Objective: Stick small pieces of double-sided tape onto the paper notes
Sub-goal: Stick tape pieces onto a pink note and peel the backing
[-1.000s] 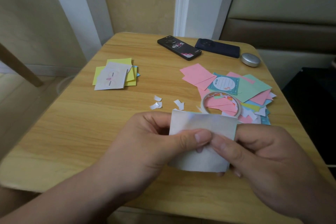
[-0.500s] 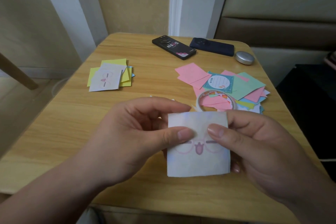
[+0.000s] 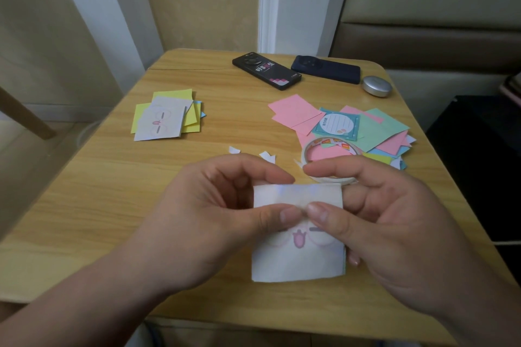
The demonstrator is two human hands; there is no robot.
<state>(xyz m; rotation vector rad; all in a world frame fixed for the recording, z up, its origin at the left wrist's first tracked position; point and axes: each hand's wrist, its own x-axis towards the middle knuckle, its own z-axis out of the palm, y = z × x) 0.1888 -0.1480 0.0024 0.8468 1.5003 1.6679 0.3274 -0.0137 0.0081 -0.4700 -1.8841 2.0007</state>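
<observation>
The left grip (image 3: 203,222) and right grip (image 3: 394,231) each pinched a smooth white square paper note (image 3: 298,262) with a faint pink face, thumbs meeting on its upper half, lower centre of frame. Any tape under the thumbs was hidden. Behind it, a translucent tape roll (image 3: 324,141) sat on the wood-grain surface (image 3: 98,205).

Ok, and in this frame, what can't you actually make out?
Head view only.
Whether any tape is stuck on the white note: the thumbs of the left hand and right hand cover that spot.
Tape roll: its near rim is hidden behind the right hand's forefinger.
Writing on the round-label note: too small to read.
</observation>
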